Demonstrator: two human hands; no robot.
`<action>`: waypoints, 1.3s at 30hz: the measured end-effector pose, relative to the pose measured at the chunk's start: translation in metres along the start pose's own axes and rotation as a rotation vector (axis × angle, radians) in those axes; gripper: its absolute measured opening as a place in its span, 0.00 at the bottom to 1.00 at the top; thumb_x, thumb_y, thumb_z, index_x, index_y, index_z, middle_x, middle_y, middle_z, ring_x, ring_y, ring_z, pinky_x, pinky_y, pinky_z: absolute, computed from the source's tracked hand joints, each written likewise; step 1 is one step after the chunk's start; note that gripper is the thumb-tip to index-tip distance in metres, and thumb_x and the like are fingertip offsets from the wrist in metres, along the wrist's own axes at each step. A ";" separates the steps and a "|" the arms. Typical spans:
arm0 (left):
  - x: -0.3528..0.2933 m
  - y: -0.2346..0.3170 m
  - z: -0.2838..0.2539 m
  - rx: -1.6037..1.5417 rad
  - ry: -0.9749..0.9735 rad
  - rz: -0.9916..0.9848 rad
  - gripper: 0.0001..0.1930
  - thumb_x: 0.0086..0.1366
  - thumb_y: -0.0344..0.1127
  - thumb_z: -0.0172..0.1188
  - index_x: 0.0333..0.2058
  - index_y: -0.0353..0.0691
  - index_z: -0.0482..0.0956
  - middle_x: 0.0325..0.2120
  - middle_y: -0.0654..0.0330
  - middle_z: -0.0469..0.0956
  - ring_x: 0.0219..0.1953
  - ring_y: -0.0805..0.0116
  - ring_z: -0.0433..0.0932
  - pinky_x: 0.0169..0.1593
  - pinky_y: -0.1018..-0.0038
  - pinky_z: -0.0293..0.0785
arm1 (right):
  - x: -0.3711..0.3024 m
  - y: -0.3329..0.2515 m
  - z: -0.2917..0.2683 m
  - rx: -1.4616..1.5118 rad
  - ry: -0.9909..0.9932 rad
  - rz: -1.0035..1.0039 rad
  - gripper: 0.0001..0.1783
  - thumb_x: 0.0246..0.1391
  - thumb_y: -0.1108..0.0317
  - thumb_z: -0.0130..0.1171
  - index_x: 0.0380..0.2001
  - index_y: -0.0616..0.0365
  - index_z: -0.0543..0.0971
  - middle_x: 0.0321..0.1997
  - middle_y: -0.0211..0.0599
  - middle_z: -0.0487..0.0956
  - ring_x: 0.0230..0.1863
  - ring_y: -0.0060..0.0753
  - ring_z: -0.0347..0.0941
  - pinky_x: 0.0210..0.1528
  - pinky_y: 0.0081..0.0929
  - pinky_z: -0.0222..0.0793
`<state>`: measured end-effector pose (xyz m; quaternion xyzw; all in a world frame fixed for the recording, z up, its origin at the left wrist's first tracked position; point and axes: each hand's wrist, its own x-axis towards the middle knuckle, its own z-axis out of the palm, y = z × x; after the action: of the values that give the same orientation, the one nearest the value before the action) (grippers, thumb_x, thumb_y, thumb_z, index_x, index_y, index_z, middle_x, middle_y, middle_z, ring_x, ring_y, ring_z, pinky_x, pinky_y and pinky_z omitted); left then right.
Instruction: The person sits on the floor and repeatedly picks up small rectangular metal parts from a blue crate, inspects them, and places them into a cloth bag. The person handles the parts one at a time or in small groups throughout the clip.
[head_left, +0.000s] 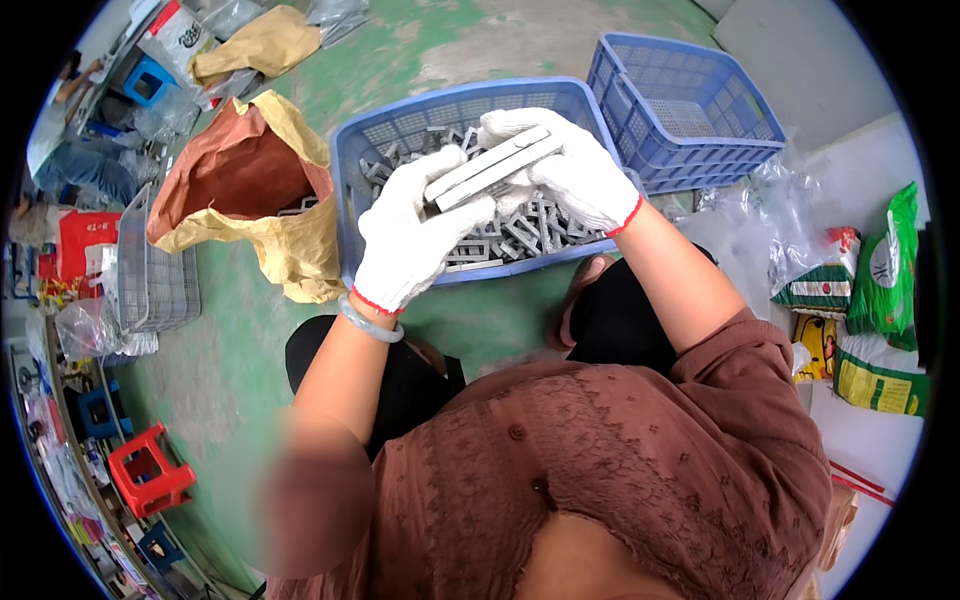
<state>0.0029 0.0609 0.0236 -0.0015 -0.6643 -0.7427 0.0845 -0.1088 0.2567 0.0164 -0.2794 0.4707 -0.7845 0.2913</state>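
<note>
Grey bars (pixel 495 170) are held by our left grip (pixel 415 230) and right grip (pixel 588 172), with many parts (pixel 520 238) left loose in the crate (pixel 545 92) and some in the sack (pixel 290 252).

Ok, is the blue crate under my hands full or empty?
Not empty: many gray pieces lie jumbled inside the blue crate. Left hand and right hand hide part; how full, I can't tell.

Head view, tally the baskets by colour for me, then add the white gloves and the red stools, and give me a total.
Blue baskets: 2
Grey baskets: 1
White gloves: 2
Red stools: 1
Total: 6
</note>
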 end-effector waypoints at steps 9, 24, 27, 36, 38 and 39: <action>-0.001 0.016 -0.003 0.080 -0.112 -0.197 0.21 0.53 0.22 0.72 0.46 0.33 0.77 0.37 0.61 0.80 0.39 0.75 0.79 0.44 0.77 0.78 | -0.003 -0.005 -0.009 -0.125 -0.056 -0.076 0.32 0.56 0.61 0.63 0.62 0.63 0.69 0.60 0.43 0.74 0.59 0.37 0.74 0.55 0.37 0.77; 0.011 0.000 -0.021 -0.055 0.037 -0.255 0.14 0.64 0.30 0.65 0.45 0.27 0.77 0.36 0.56 0.82 0.37 0.68 0.82 0.41 0.73 0.81 | -0.063 -0.101 -0.062 -0.397 0.678 -0.073 0.21 0.54 0.78 0.59 0.53 0.68 0.76 0.40 0.46 0.82 0.29 0.35 0.82 0.35 0.27 0.81; 0.010 0.000 -0.014 0.088 0.039 -0.211 0.14 0.63 0.30 0.66 0.45 0.28 0.78 0.36 0.57 0.82 0.36 0.70 0.82 0.41 0.74 0.80 | -0.118 -0.129 -0.091 -0.604 1.021 -0.054 0.21 0.52 0.74 0.63 0.50 0.69 0.77 0.41 0.47 0.83 0.29 0.36 0.83 0.32 0.28 0.81; -0.004 0.010 0.002 0.266 -0.022 -0.013 0.14 0.61 0.27 0.68 0.45 0.33 0.79 0.37 0.59 0.81 0.38 0.73 0.81 0.43 0.77 0.79 | -0.259 -0.108 -0.247 -1.203 1.083 0.944 0.10 0.46 0.69 0.62 0.33 0.61 0.83 0.24 0.42 0.83 0.20 0.37 0.81 0.22 0.33 0.75; -0.002 -0.001 -0.002 0.450 -0.003 0.160 0.14 0.60 0.25 0.68 0.45 0.33 0.78 0.38 0.60 0.81 0.40 0.75 0.80 0.43 0.79 0.78 | -0.265 -0.091 -0.246 -1.322 1.061 1.029 0.18 0.42 0.70 0.68 0.40 0.62 0.82 0.29 0.42 0.83 0.22 0.37 0.81 0.22 0.33 0.75; -0.004 0.003 0.005 0.141 -0.011 0.063 0.14 0.59 0.23 0.68 0.44 0.34 0.77 0.39 0.60 0.80 0.41 0.75 0.80 0.44 0.79 0.78 | -0.276 -0.078 -0.262 -1.332 1.258 0.867 0.27 0.40 0.70 0.70 0.48 0.64 0.79 0.34 0.44 0.83 0.23 0.34 0.80 0.22 0.33 0.74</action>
<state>0.0066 0.0659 0.0266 -0.0206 -0.7150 -0.6911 0.1038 -0.1247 0.6365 -0.0640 0.2740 0.9413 -0.1938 0.0353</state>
